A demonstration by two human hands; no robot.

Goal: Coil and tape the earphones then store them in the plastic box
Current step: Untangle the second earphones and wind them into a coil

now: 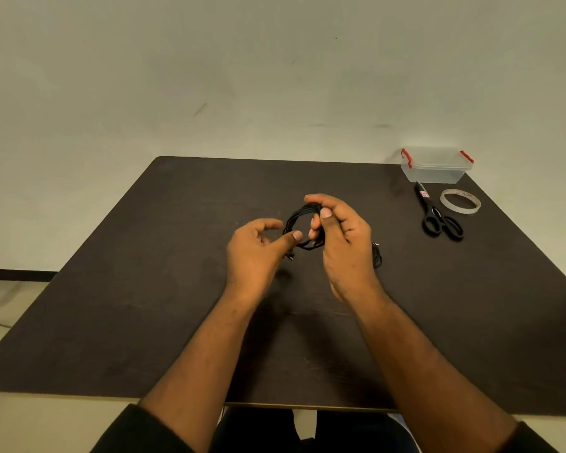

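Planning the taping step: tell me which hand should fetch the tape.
Probably the left hand: it looks free, thumb only touching the coil, while the right hand grips the coil. The tape lies far right, though, so the left must cross over.

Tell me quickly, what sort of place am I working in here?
Probably a bare indoor workroom: a dark table against a plain wall, holding only scissors, tape and a plastic box.

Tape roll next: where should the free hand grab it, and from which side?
Pinch the tape roll across its near rim from above, one finger inside the ring. It lies flat with the hole up; the scissors lie close on its left, so approach from the right.
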